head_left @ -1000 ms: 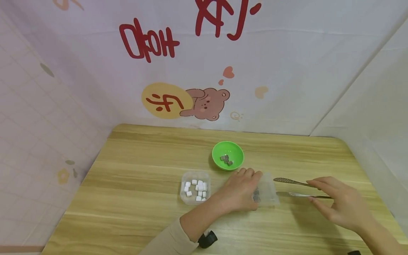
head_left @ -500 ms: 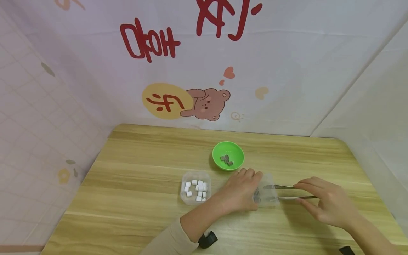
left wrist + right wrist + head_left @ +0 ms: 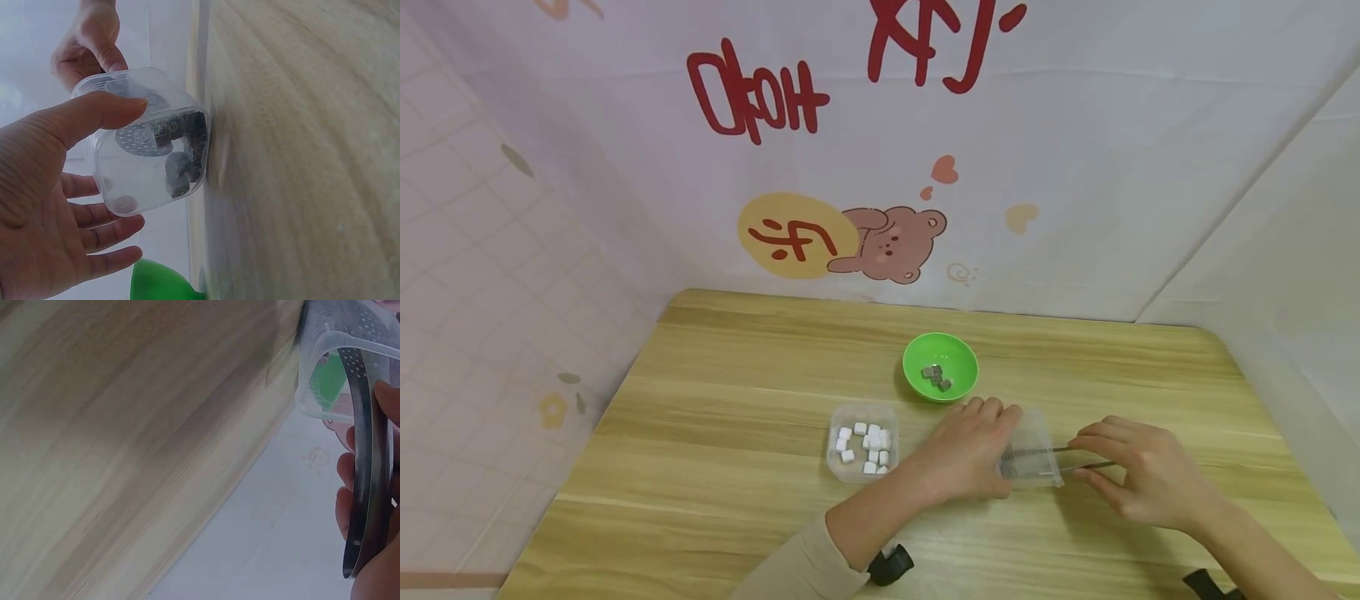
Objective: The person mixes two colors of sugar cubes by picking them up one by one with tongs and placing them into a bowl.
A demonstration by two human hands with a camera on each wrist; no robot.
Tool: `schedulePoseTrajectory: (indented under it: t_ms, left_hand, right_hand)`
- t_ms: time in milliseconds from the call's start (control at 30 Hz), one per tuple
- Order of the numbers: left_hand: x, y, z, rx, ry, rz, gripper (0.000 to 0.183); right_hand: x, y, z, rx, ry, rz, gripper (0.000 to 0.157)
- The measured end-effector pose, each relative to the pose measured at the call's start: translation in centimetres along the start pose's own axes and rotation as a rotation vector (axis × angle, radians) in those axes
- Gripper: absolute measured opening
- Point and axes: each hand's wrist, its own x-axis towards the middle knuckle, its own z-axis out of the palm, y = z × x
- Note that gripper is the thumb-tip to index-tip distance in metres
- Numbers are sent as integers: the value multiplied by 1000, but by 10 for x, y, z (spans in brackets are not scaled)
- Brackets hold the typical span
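My left hand grips a clear plastic box lying on its side, mouth facing right. In the left wrist view, the thumb lies on one side of the box and the fingers on another. Several dark grey cubes rest inside against its lower wall. My right hand holds metal tongs by the arms, thumb on one and fingers on the other. Their perforated tip is inside the box, close to the cubes; whether it touches them I cannot tell.
A green bowl with several grey cubes stands just behind the left hand. Left of that hand is another clear box holding several white cubes. All stand on a wooden table, with a printed cloth behind it.
My right hand has moved left, bringing the tongs from outside the box mouth to deep inside it. The left hand and the box stay nearly still.
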Motion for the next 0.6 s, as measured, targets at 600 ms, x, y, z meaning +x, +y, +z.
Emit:
schedulePoseTrajectory:
  t_ms: [600]
  left_hand:
    - [0,-1,1,7,10,9,74]
  right_hand:
    - [0,-4,-4,-31,3,49,50]
